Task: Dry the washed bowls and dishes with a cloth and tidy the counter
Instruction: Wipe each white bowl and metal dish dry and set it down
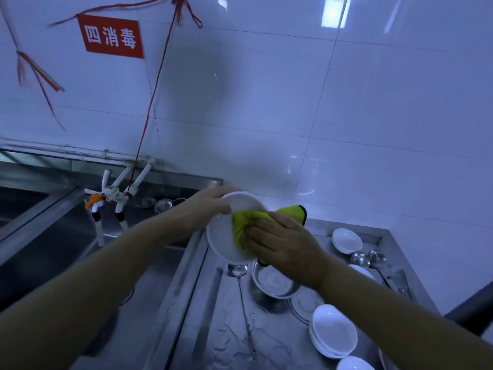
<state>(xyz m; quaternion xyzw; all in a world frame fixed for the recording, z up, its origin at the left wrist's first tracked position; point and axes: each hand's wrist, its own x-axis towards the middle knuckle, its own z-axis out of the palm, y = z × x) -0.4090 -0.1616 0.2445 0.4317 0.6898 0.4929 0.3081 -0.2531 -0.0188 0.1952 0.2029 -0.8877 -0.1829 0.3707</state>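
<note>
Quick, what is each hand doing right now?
Left hand: grips the rim of the white plate.
Right hand: fingers fairly flat, pressing the yellow cloth onto the plate.

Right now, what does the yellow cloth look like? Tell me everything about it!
The cloth is bright yellow-green with a dark edge, and looks soft and bunched. The right hand presses it flat against the white dish, which the left hand holds tilted over the counter. One corner sticks out behind the right hand.
</note>
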